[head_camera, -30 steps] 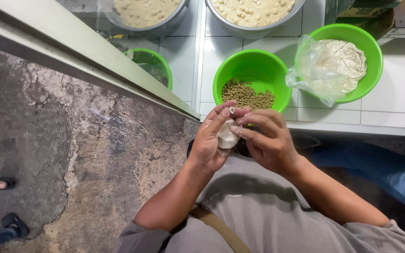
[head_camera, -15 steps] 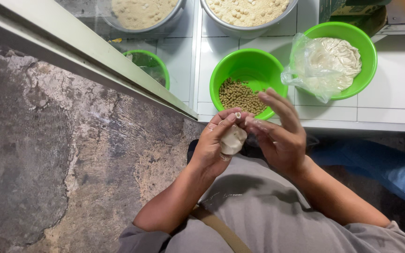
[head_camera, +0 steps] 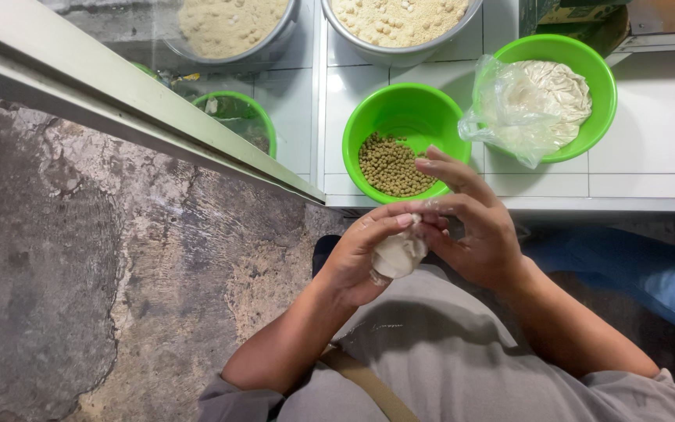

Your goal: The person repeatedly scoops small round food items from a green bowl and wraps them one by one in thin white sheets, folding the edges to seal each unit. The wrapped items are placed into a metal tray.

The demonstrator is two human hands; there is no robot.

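small white pouch (head_camera: 398, 254) between fingers (head_camera: 384, 227), clear bag (head_camera: 521, 109)

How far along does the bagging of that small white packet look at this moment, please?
Done: the small clear bag already holds a white filling and rests in the left hand. In hand: the right hand pinches the bag's top, fingertips meeting the left thumb. Left: no finished knot shows at the top. The green bowl of pellets and the green bowl with plastic bags sit on the tiled counter.

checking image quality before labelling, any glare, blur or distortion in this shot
Head view: soft even daylight, no hard shadows; faint reflections on the glass pane at upper left; left hand, right hand and small white bag look sharp; mild wide-angle bending at the edges.
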